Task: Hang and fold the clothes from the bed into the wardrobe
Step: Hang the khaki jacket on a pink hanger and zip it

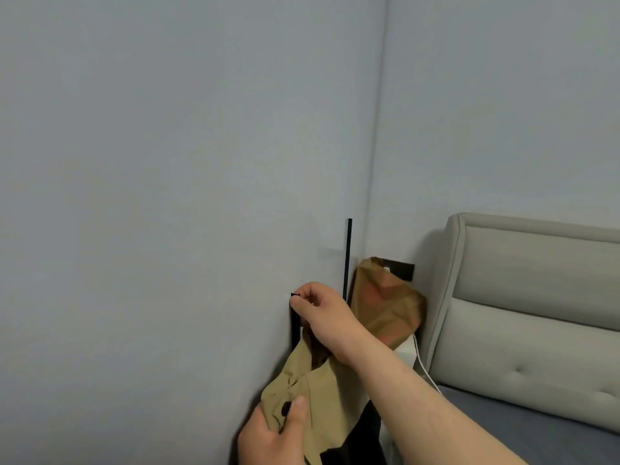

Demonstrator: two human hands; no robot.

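A khaki garment (318, 397) with a dark button hangs against the grey wall at the lower middle. My left hand (278, 434) grips its lower fold next to the button. Higher up, my right hand (322, 313) pinches a small black piece, a hook or hanger tip (294, 295), at the top of a black vertical strip (295, 327) on the wall. The top of the garment is hidden behind my right wrist. No wardrobe is in view.
A brown paper bag (385, 303) stands on a white bedside unit (406, 352) in the corner, beside a thin black upright bar (348, 256). A grey padded headboard (523, 297) and grey-blue mattress (503, 424) fill the right. A white cable (426, 374) trails down.
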